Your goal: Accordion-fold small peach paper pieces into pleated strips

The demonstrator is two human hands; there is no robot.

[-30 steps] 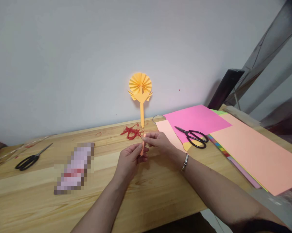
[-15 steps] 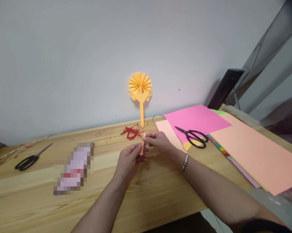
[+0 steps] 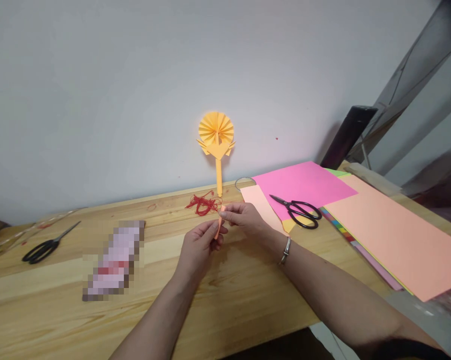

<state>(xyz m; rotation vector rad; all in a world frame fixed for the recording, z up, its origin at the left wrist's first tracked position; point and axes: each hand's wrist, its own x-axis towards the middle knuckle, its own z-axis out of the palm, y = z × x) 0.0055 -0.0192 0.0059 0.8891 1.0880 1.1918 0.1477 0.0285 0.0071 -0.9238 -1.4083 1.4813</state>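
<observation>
Between my two hands is a narrow strip of folded orange-pink paper (image 3: pixel 219 229), held nearly upright just above the table. My left hand (image 3: pixel 200 245) pinches its lower part, fingers closed. My right hand (image 3: pixel 242 217) grips the upper end between thumb and fingers; the fingers hide part of the strip. Just beyond the hands lies a tangle of red string (image 3: pixel 203 204). Behind it a yellow pleated paper fan (image 3: pixel 216 129) on a rolled paper stem (image 3: pixel 219 177) leans against the wall.
Black-handled scissors (image 3: pixel 303 212) lie on pink paper (image 3: pixel 304 185) at right, with large peach sheets (image 3: pixel 394 235) beside them. At left are other scissors (image 3: pixel 45 249) and a blurred-out pinkish item (image 3: pixel 114 260) on the wooden table (image 3: pixel 165 230). A dark cylinder (image 3: pixel 347 137) leans at back right.
The paper strip has tilted slightly, its lower end shifting a little to the left with my left fingers. My right hand is nearly still. Everything else stays in place.
</observation>
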